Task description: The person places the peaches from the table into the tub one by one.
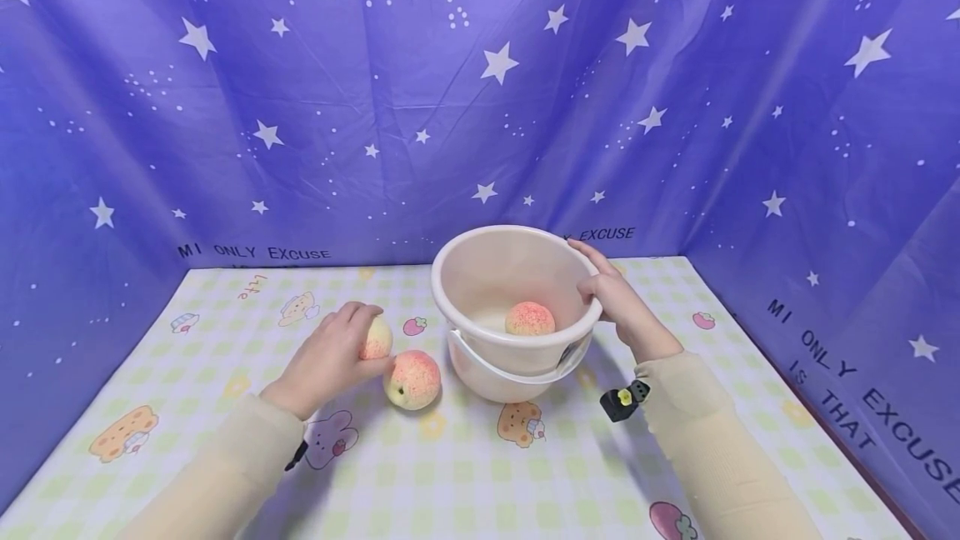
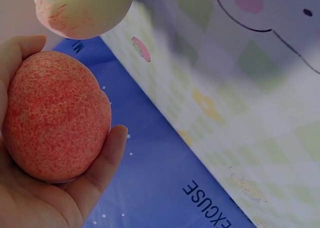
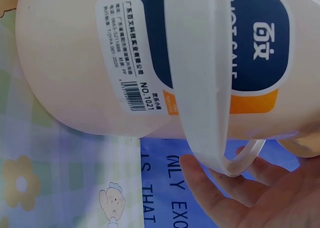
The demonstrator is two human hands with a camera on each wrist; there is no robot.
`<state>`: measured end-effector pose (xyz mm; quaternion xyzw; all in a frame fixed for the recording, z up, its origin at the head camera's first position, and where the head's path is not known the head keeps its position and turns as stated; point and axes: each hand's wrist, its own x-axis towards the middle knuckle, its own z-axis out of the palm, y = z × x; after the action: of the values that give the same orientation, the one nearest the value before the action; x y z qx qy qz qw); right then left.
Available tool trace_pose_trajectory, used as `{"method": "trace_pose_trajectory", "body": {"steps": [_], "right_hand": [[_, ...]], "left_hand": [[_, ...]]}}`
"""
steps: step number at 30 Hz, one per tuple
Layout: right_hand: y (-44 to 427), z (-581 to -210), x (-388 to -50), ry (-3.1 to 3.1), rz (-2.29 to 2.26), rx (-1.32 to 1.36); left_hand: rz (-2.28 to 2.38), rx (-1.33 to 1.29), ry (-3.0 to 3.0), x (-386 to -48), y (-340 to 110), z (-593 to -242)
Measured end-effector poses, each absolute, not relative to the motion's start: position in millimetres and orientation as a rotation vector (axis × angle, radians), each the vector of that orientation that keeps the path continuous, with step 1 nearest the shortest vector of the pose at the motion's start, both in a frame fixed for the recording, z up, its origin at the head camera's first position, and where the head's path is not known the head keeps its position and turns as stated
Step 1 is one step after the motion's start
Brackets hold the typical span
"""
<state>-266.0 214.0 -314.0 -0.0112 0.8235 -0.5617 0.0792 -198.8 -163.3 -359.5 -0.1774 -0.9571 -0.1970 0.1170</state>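
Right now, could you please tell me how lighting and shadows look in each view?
Head: bright, soft shadows on the tablecloth beside both sleeves; left wrist: dimmer, soft shadow right of the upper peach; right wrist: dim, yet the label on the bucket looks sharp.

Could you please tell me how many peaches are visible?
3: one peach in the left hand, another on the table, a third inside the bucket, which may hide more.

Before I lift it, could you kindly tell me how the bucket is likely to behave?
The bucket may feel light for its size, as only one peach shows inside. Its evenly round rim looks fairly stiff. The handle hangs lowered, so it could swing.
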Motion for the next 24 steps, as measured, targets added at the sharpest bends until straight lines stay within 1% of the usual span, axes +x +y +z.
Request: {"method": "trace_pose_trajectory", "body": {"steps": [15, 24], "right_hand": [[215.3, -315.7, -267.1, 2.467, -1.676, -0.020], [215.1, -315.4, -266.6, 2.470, -1.681, -0.023]], "left_hand": [[-0.569, -0.509, -2.776, -205.1, -161.0, -344.1], [-0.537, -0.484, -2.776, -203.9, -159.7, -342.7]]}}
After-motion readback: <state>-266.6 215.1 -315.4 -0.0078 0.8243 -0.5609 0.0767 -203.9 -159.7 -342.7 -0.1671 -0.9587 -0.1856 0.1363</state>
